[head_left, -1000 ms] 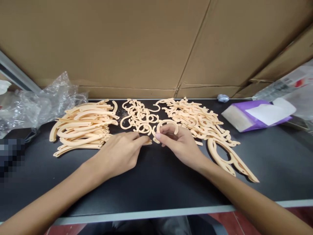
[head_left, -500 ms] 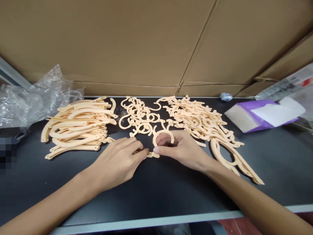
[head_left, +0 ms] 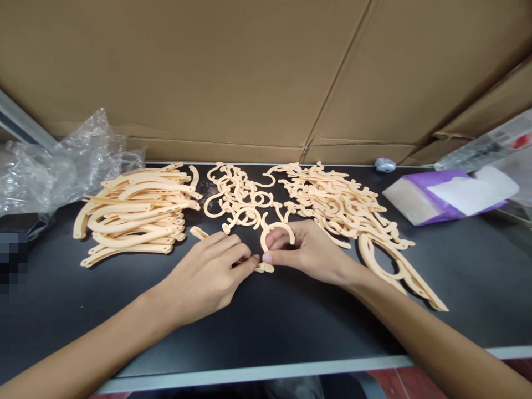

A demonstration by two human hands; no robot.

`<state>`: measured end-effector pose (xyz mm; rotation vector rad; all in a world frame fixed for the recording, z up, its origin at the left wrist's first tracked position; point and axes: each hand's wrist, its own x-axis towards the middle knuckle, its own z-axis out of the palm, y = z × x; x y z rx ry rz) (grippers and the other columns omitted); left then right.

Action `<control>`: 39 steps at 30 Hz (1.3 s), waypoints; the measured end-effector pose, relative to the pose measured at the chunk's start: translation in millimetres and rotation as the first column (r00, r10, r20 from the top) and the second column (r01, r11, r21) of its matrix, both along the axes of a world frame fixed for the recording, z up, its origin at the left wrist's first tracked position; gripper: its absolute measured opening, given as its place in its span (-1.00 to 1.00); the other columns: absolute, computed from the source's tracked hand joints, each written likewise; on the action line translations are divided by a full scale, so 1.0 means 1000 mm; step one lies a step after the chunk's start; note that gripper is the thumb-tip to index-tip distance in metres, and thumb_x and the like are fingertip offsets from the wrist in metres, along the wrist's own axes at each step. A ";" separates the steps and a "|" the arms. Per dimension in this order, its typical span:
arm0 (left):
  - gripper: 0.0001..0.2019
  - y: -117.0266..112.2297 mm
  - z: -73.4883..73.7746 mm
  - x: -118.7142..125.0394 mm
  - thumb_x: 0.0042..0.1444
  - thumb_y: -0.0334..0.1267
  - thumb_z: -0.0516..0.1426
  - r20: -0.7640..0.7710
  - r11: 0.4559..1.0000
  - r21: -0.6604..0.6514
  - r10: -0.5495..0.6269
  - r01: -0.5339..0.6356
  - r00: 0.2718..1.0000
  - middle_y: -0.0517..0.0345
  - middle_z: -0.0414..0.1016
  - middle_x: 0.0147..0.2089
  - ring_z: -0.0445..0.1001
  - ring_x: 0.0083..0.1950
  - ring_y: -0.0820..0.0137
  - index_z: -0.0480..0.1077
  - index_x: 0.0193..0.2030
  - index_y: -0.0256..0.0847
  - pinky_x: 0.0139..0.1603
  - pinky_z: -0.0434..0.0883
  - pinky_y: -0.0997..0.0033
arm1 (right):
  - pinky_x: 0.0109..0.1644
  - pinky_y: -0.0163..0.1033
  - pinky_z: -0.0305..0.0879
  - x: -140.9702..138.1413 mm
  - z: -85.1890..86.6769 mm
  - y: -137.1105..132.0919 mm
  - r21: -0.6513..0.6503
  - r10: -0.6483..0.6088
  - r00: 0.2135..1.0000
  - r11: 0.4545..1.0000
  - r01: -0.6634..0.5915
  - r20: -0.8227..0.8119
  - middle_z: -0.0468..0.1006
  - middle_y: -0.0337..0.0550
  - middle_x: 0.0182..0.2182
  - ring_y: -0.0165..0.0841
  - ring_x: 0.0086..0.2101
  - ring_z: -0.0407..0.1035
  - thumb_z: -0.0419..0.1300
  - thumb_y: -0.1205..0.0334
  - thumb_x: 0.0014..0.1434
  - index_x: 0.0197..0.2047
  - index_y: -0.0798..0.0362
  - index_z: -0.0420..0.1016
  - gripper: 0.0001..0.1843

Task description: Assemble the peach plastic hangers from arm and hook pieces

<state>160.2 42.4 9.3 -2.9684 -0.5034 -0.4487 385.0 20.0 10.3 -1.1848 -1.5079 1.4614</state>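
My left hand [head_left: 214, 271] is closed around a peach-coloured plastic hanger arm [head_left: 198, 233]. One end of the arm sticks out beyond the knuckles and the other by the fingertips; the fingers cover its middle. My right hand [head_left: 307, 252] pinches a round, open plastic hook [head_left: 286, 226] between thumb and fingers. The hook's lower end is close to the arm's right end; whether they touch I cannot tell. Behind my left hand lies a pile of curved hanger arms [head_left: 137, 208]. Loose hooks [head_left: 239, 191] lie beyond both hands.
A heap of small hooked pieces [head_left: 332, 194] spreads at the back right, with joined hanger pieces [head_left: 405, 271] before it. A purple tissue pack [head_left: 436, 194] sits farther right. Clear plastic wrap [head_left: 75, 166] is at the left, and cardboard [head_left: 208, 72] stands behind the black table [head_left: 266, 332].
My left hand has shifted slightly right with the hanger arm, whose left end now shows apart from the pile. My right hand keeps its hold on the hook, almost unmoved.
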 end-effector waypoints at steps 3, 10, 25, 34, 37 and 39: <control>-0.80 0.000 -0.002 0.000 0.26 -0.48 0.06 0.029 1.000 0.003 -0.015 0.015 0.999 0.04 0.53 -0.23 0.41 -0.23 0.27 0.51 -0.14 -0.29 -0.22 0.36 0.26 | -0.28 -0.34 0.30 -0.001 0.000 0.000 0.008 0.008 1.000 1.000 -0.008 0.024 0.56 -0.31 -0.52 -0.45 -0.44 0.41 0.46 0.24 -0.04 -0.41 0.08 0.52 -0.80; -0.86 0.002 -0.005 0.001 0.21 -0.53 0.13 0.185 0.995 0.006 -0.103 0.104 0.977 0.01 0.58 -0.26 0.47 -0.22 0.24 0.52 -0.18 -0.38 -0.27 0.40 0.25 | -0.26 -0.30 0.32 -0.002 0.000 -0.001 0.034 -0.014 0.996 0.999 0.011 0.091 0.58 -0.27 -0.50 -0.41 -0.43 0.42 0.44 0.19 -0.02 -0.41 0.07 0.54 -0.81; -0.88 0.005 -0.008 0.001 0.12 -0.59 0.21 0.285 0.984 0.034 -0.176 0.174 0.942 -0.07 0.61 -0.26 0.50 -0.25 0.22 0.49 -0.20 -0.42 -0.28 0.43 0.21 | -0.27 -0.28 0.29 -0.004 -0.002 -0.001 0.065 0.041 0.986 0.996 -0.053 0.161 0.57 -0.23 -0.47 -0.40 -0.40 0.40 0.34 0.22 0.06 -0.41 0.08 0.54 -0.89; -0.92 0.005 -0.006 0.002 0.16 -0.54 0.21 0.295 0.986 -0.011 -0.155 0.166 0.943 -0.05 0.60 -0.30 0.48 -0.28 0.25 0.51 -0.22 -0.41 -0.31 0.41 0.24 | -0.27 -0.32 0.24 -0.006 -0.007 -0.004 0.189 -0.033 0.973 0.982 -0.011 0.227 0.58 -0.30 -0.46 -0.45 -0.40 0.39 0.32 0.29 0.09 -0.39 0.07 0.57 -0.95; -0.94 0.004 -0.005 0.003 0.17 -0.52 0.21 0.298 0.988 -0.024 -0.138 0.152 0.945 -0.04 0.60 -0.32 0.47 -0.29 0.26 0.52 -0.23 -0.40 -0.31 0.40 0.25 | -0.27 -0.31 0.24 -0.006 -0.009 -0.005 0.196 -0.024 0.969 0.980 -0.025 0.245 0.59 -0.30 -0.46 -0.45 -0.41 0.38 0.32 0.28 0.11 -0.38 0.06 0.59 -0.94; -0.94 0.003 -0.005 0.003 0.19 -0.50 0.20 0.289 0.992 -0.028 -0.113 0.126 0.951 -0.03 0.60 -0.33 0.48 -0.29 0.26 0.53 -0.24 -0.39 -0.31 0.40 0.25 | -0.25 -0.31 0.24 -0.006 -0.008 -0.005 0.223 -0.024 0.966 0.974 -0.035 0.257 0.60 -0.29 -0.44 -0.44 -0.40 0.40 0.33 0.27 0.12 -0.37 0.06 0.60 -0.94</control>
